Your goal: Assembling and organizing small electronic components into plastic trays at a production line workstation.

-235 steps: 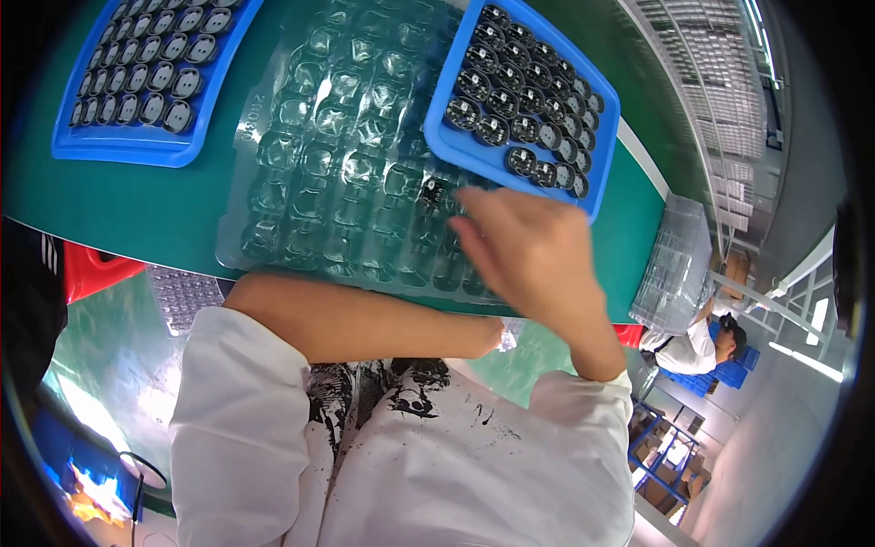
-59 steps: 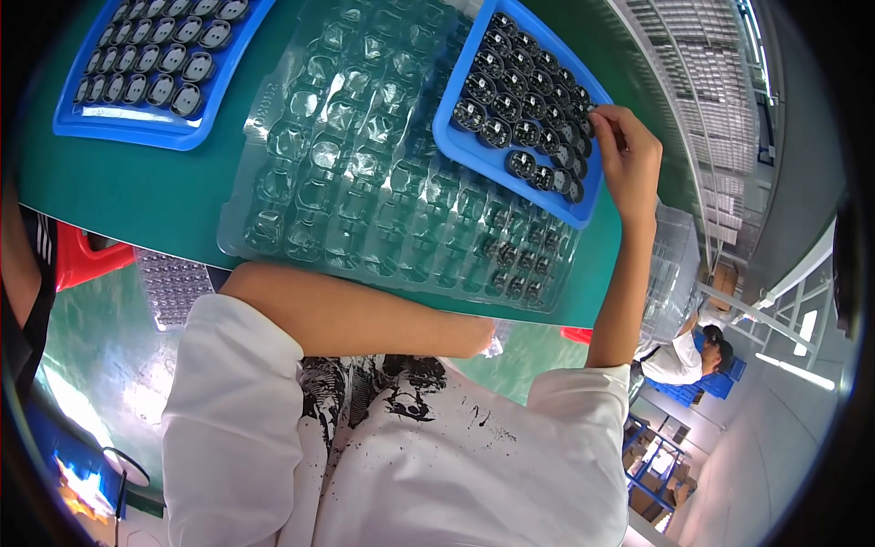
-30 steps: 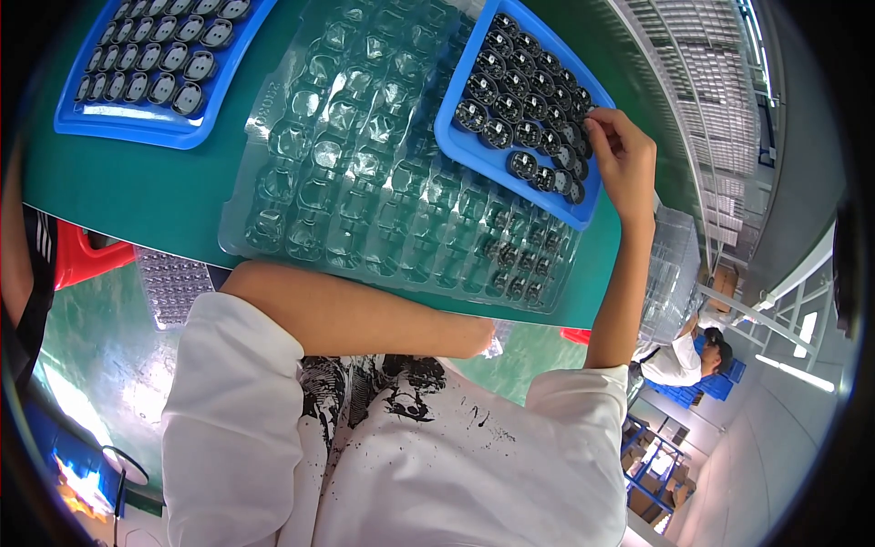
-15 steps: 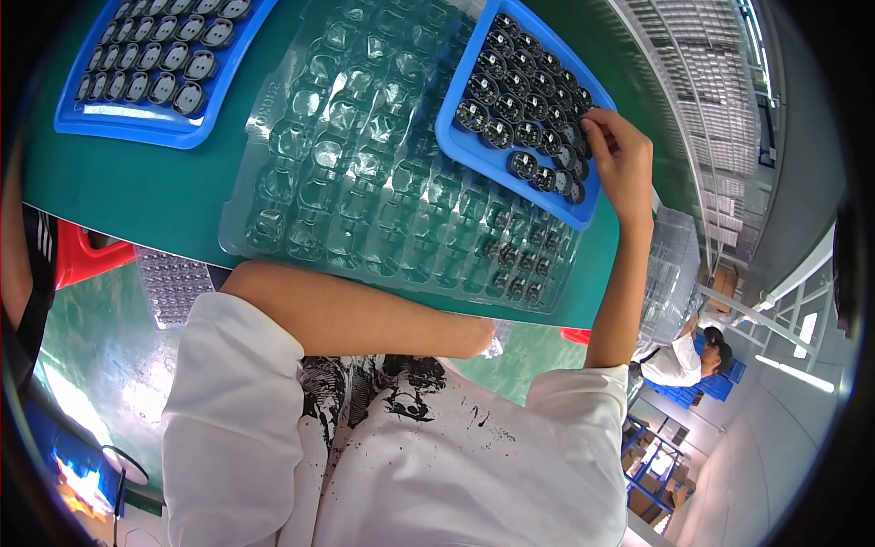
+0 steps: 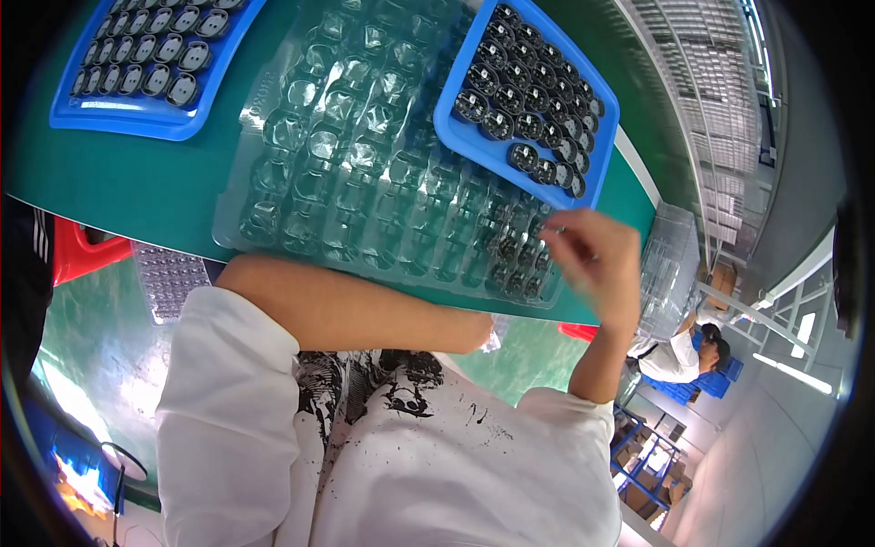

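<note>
My right hand (image 5: 597, 264), blurred by motion, is over the near right corner of a clear plastic blister tray (image 5: 342, 196). Its thumb and fingertips come together; what they pinch is too small and smeared to name. Small dark round parts (image 5: 515, 264) sit in several pockets beside it. On the blister tray's far right rests a blue tray (image 5: 488, 150) with rows of round black parts (image 5: 510, 98). My left forearm lies along the table's near edge. My left hand (image 5: 476, 332) is by that edge, fingers hidden, with a bit of something clear (image 5: 493, 339) showing beyond it.
Another blue tray (image 5: 169, 126) at the far left holds round grey-faced parts (image 5: 169, 50). The table (image 5: 118, 178) is green. Stacked clear trays (image 5: 670, 273) stand beyond its right edge. A red stool (image 5: 87, 251) is at the left, and a person (image 5: 674, 358) in white is farther right.
My right hand has left the right side of the blue tray and moved toward me, over the blister tray's near corner. My left hand has hardly moved.
</note>
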`<action>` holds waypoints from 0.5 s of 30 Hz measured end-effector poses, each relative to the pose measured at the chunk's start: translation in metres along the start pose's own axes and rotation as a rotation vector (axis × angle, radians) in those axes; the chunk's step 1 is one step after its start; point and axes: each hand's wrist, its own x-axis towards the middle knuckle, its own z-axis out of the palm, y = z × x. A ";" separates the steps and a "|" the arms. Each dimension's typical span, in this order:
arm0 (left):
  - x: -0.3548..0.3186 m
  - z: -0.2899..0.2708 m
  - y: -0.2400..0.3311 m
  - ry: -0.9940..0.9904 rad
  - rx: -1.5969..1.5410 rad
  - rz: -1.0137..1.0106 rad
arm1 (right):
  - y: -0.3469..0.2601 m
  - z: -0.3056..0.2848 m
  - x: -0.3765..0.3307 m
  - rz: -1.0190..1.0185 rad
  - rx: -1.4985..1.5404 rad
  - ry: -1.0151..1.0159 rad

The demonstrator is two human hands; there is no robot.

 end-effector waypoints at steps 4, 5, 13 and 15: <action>0.026 0.045 0.013 -0.075 0.098 0.068 | 0.004 0.034 -0.003 -0.061 -0.272 -0.026; 0.029 0.049 0.014 -0.072 0.101 0.073 | 0.010 0.038 -0.006 -0.103 -0.264 0.012; 0.017 0.013 0.018 -0.258 0.195 -0.021 | 0.013 -0.005 0.006 -0.040 -0.085 0.140; 0.015 0.003 0.017 -0.304 0.219 -0.045 | 0.023 -0.016 0.017 -0.018 -0.074 0.158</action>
